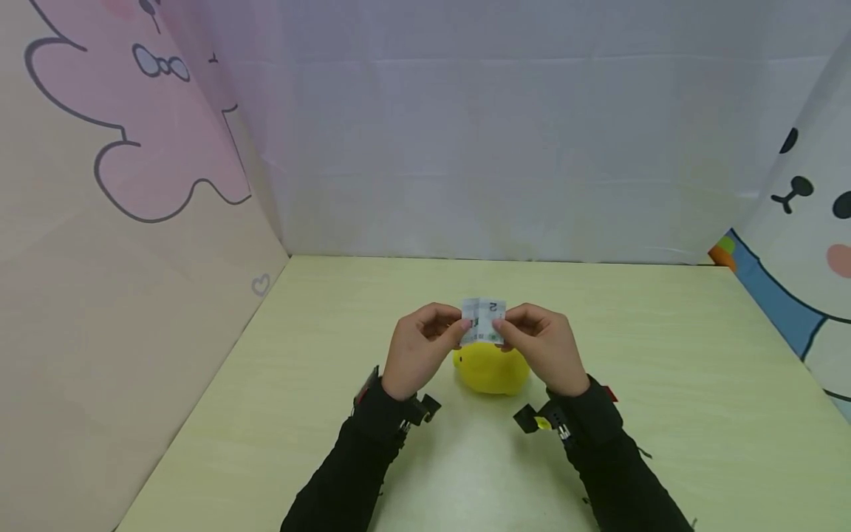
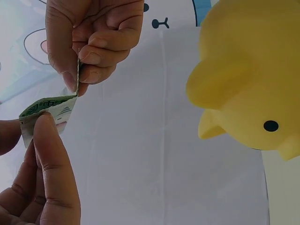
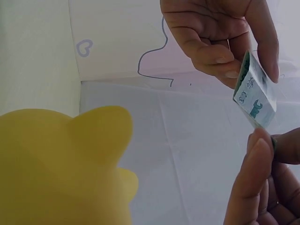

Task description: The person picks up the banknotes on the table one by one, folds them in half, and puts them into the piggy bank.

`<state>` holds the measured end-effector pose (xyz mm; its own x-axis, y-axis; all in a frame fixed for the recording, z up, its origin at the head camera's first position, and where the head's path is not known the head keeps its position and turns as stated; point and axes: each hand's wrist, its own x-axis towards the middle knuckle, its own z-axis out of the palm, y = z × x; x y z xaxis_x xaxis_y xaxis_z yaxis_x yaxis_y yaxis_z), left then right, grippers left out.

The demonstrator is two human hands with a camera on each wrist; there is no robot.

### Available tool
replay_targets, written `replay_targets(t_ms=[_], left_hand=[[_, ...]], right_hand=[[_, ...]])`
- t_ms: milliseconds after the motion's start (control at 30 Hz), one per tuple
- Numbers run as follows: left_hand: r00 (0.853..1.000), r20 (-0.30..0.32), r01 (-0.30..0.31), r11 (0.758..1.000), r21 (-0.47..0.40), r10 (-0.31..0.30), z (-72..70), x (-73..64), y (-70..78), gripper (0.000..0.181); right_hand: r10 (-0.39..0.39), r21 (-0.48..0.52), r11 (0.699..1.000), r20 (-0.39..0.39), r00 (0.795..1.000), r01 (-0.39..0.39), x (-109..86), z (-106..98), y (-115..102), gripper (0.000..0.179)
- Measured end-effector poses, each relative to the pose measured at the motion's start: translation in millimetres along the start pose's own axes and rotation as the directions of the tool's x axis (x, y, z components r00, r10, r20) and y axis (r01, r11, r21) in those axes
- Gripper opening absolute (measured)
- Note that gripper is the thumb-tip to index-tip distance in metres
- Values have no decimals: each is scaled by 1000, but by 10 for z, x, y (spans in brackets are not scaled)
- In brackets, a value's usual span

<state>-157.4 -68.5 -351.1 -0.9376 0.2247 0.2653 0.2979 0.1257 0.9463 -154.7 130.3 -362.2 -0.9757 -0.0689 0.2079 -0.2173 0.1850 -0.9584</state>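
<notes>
A small folded banknote (image 1: pixel 482 318), pale with green print, is held up between both hands over the table. My left hand (image 1: pixel 420 346) pinches its left edge between thumb and fingers. The right hand (image 1: pixel 547 347) pinches the opposite edge the same way. Creases show in the note, and in the left wrist view the banknote (image 2: pixel 49 107) bends at an angle between the two grips. Behind and below the hands stands a yellow animal-shaped figure (image 1: pixel 490 372), partly covered by them in the head view. Its ears and a black eye show on the yellow figure (image 2: pixel 248 70) in the left wrist view.
The pale yellow table (image 1: pixel 665 384) extends around the figure on all sides. A whitish cloth (image 1: pixel 505 148) hangs along the back edge. Printed cartoon panels (image 1: pixel 173 148) flank the table at left and right. Dark sleeves with wrist-worn cameras (image 1: pixel 535 419) cover both forearms.
</notes>
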Motion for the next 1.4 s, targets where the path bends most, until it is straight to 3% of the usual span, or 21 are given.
replay_targets(t_ms=[300,667,1033,1400], left_hand=[[999,27,-44,998,-50,45,7,-24,18,17],[997,73,-21,998,-55,25,36,0,0,16],[998,54,21,1000,6,-21,48,20,-64,24],[988,118,101,995,8,-102,56,38,-94,32]], right_hand=[[13,-27,1000,-3,1000,-13,4,5,20,18],[-16,-14,1000,4,1000,16,7,7,30,16],[-27,1,1000,21,999,27,10,25,33,15],[-6,7,1000,32,999,6,1,52,20,13]])
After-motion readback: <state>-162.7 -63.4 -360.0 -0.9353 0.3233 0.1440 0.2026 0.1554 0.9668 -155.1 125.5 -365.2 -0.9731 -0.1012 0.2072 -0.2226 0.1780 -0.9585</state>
